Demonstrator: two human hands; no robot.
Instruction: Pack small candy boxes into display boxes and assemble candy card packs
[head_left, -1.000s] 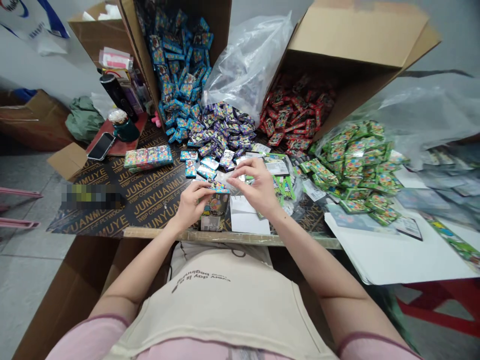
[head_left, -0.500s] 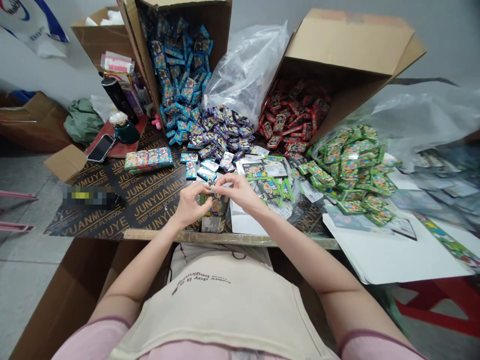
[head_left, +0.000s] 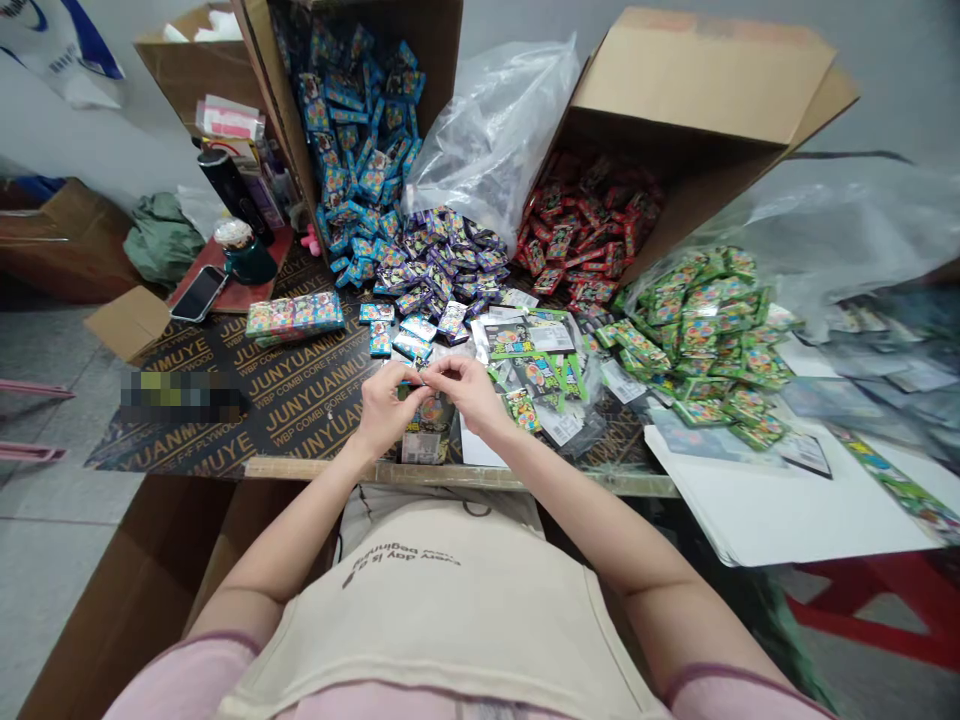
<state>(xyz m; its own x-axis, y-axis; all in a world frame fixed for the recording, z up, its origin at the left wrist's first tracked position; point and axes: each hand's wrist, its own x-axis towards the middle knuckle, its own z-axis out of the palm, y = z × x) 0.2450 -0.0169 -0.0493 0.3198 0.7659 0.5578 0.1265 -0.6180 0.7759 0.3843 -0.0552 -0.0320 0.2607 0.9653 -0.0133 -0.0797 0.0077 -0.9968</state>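
Observation:
A dark printed plastic pouch (head_left: 422,447) with a pale label panel stands between my hands at the table's front edge. My left hand (head_left: 386,408) pinches its upper edge between thumb and fingers. My right hand (head_left: 474,397) pinches the same edge from the other side, its fingertips touching those of the left. The fingers cover most of the pouch's top. Just beyond lie several small blue packets (head_left: 381,338). Flat printed pouches with green edges (head_left: 536,375) lie to the right of my right hand, and a green packet (head_left: 521,410) shows beside its wrist.
Cartons of blue packets (head_left: 352,150) and red packets (head_left: 592,230) stand at the back, with purple packets (head_left: 450,255) heaped between. Green packets (head_left: 705,330) pile up at the right. A phone (head_left: 198,293), a jar (head_left: 244,255) and stacked packets (head_left: 295,316) are at the left.
Both hands stay at the pouch's upper edge, and their fingertips have drawn closer together. My right hand has shifted slightly, uncovering a green packet beside its wrist.

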